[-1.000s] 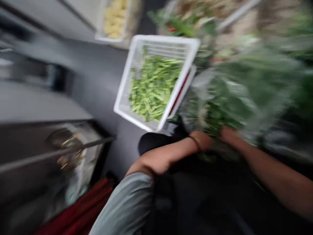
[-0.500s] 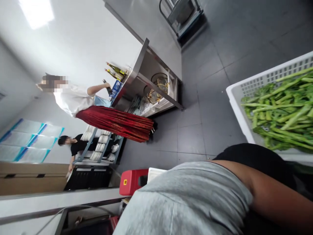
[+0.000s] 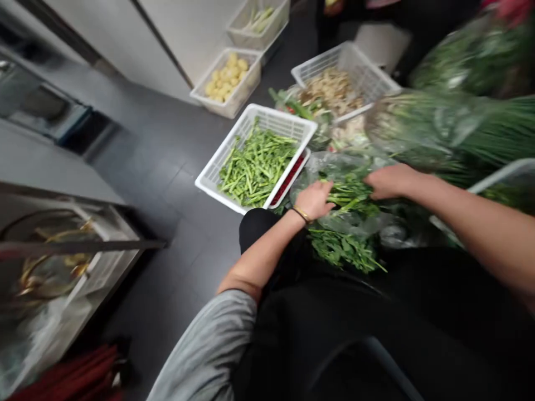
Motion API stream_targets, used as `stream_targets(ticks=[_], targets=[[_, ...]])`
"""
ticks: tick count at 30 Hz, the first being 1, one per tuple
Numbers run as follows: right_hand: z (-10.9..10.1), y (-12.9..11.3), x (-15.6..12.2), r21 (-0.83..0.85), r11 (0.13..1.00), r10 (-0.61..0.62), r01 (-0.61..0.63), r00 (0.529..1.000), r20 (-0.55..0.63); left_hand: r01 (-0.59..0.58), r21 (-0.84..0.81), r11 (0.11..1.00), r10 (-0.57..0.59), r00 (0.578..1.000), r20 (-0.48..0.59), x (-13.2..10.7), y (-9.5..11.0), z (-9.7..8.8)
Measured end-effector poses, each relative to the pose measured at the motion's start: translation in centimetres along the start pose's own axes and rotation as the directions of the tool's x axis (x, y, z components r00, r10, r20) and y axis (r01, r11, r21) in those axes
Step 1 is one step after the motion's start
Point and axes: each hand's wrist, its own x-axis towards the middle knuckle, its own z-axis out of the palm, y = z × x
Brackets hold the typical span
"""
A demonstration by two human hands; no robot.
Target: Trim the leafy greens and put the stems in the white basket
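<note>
My left hand (image 3: 314, 200) is closed around the stems of some leafy greens (image 3: 349, 189), with a band at its wrist. On the other side of those greens, my right hand (image 3: 388, 181) is curled at their leafy end; blur hides what its fingers hold, if anything. A clear plastic bag (image 3: 330, 160) lies around the greens, and more loose leaves (image 3: 343, 249) hang out over my dark lap. Left of my hands, a white basket (image 3: 204, 188) holds cut green stems (image 3: 254, 167). A tray of something dark red (image 3: 288, 181) shows partly beneath it.
Ahead stand a basket of pale brown pieces (image 3: 334, 89), a crate of yellow round vegetables (image 3: 228, 77) and another crate (image 3: 251, 40). Bagged long greens (image 3: 493, 125) lie at right. A metal shelf (image 3: 137, 244) and red cloth (image 3: 79, 379) are at left.
My view has swung from the room and its two people to the vegetables in front of me. Both my hands have come into view at the leafy greens.
</note>
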Motion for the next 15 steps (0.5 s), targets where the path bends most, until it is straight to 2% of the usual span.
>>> stream_targets(ticks=[2,3,5,9,11,13,15], targets=[[-2.8,0.4,-1.9,-0.137,0.990,-0.019,0.042,0.985,0.170,-0.229,-0.049,0.972,0.230,0.973,0.016,1.8,1.2,-1.0],[-4.2,0.0,-2.5,-0.187,0.979,-0.046,0.082,0.981,0.186,-0.310,-0.085,0.947,0.313,0.950,0.015,2.4,1.5,-1.7],[-6.7,-1.3,-3.2,-0.244,0.957,-0.125,0.155,0.983,0.133,-0.375,-0.177,0.910,0.387,0.921,0.037,3.2,1.6,-2.7],[-10.3,-3.3,-3.0,-0.239,0.927,-0.284,0.289,0.957,0.055,-0.284,-0.386,0.878,0.346,0.933,0.100,5.0,0.7,-2.9],[-11.4,-3.5,-1.9,-0.218,0.922,-0.328,0.319,0.945,-0.007,-0.230,-0.530,0.816,0.325,0.941,0.092,6.0,0.0,-2.5],[-12.4,-3.3,-0.3,-0.197,0.927,-0.339,0.320,0.938,-0.067,-0.156,-0.710,0.687,0.279,0.958,0.060,6.5,-0.5,-1.8],[-13.1,-3.1,1.6,-0.172,0.938,-0.323,0.302,0.939,-0.118,-0.019,-0.867,0.498,0.160,0.985,0.070,6.1,-0.9,-0.9]])
